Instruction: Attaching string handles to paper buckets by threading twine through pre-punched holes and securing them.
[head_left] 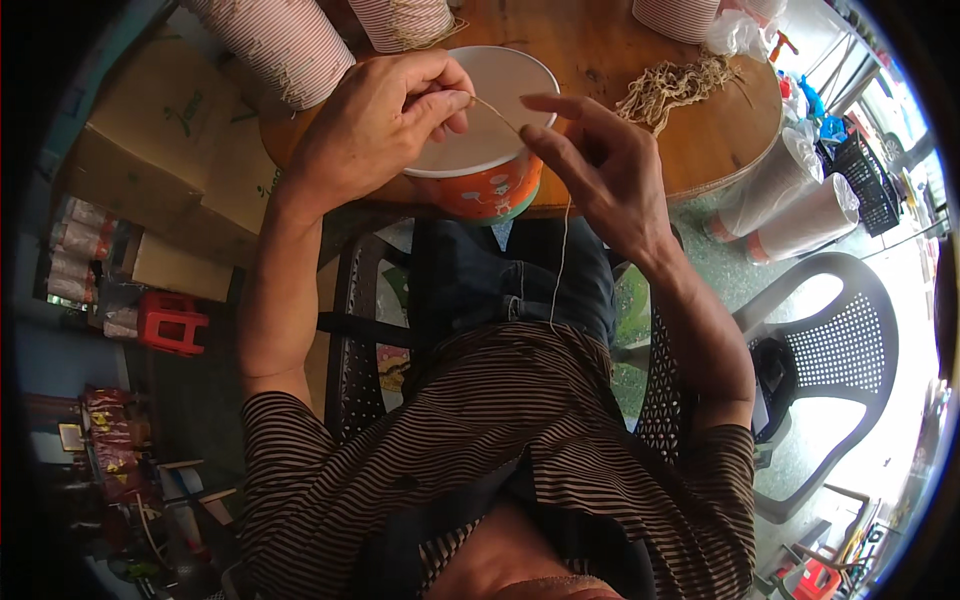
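Pale, thin string runs taut across the upper middle of the frame, stretched over the open mouth of a paper bowl, then drops from the right hand down over the person's lap. The left hand pinches one end of the string between thumb and fingertips, its knuckles bunched just above the bowl's left rim. The right hand grips the string at the bowl's right edge with thumb and forefinger, the other fingers spread loosely. The bowl is white inside with an orange, printed outer wall, and it stands at the near edge of a round wooden tabletop. On that tabletop, to the upper right of the right hand, lies a tangled bundle of tan cords. Stacks of ribbed, striped paper cups stand along the top edge of the frame. Cardboard boxes fill the upper left, with a small red stool below them. At the right sits a grey plastic chair, and sleeved cup stacks lean just above it.
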